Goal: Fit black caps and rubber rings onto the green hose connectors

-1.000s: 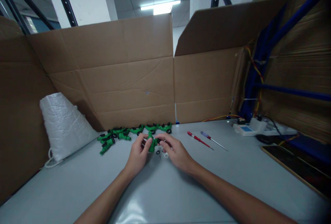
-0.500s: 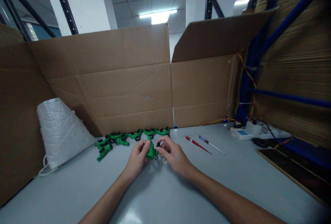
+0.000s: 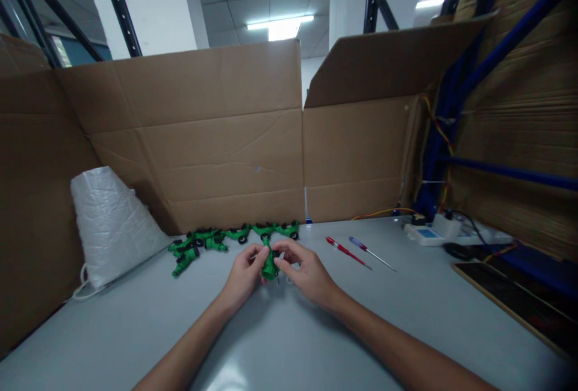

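My left hand (image 3: 246,270) is closed, thumb and fingers pinching a small green plastic piece (image 3: 270,267) above the table. My right hand (image 3: 307,270) is closed too, its fingertips at the piece's right side around a small black part (image 3: 276,253). The black part now touches or nearly touches the green piece; the fingers hide the exact contact. Under my right fingers, a small pale ring (image 3: 289,281) is partly visible. Behind my hands stands a row of similar green pieces (image 3: 237,234) with black round parts.
A red screwdriver (image 3: 345,250) and a blue-handled screwdriver (image 3: 370,252) lie to the right. A white bag (image 3: 112,228) leans at left. Cardboard walls (image 3: 217,150) enclose the table (image 3: 135,331). A power strip (image 3: 424,234) and a dark panel (image 3: 515,300) are at far right.
My right fingers have brought the black part in against the green piece, which is now turned more upright. The whole view has shifted slightly.
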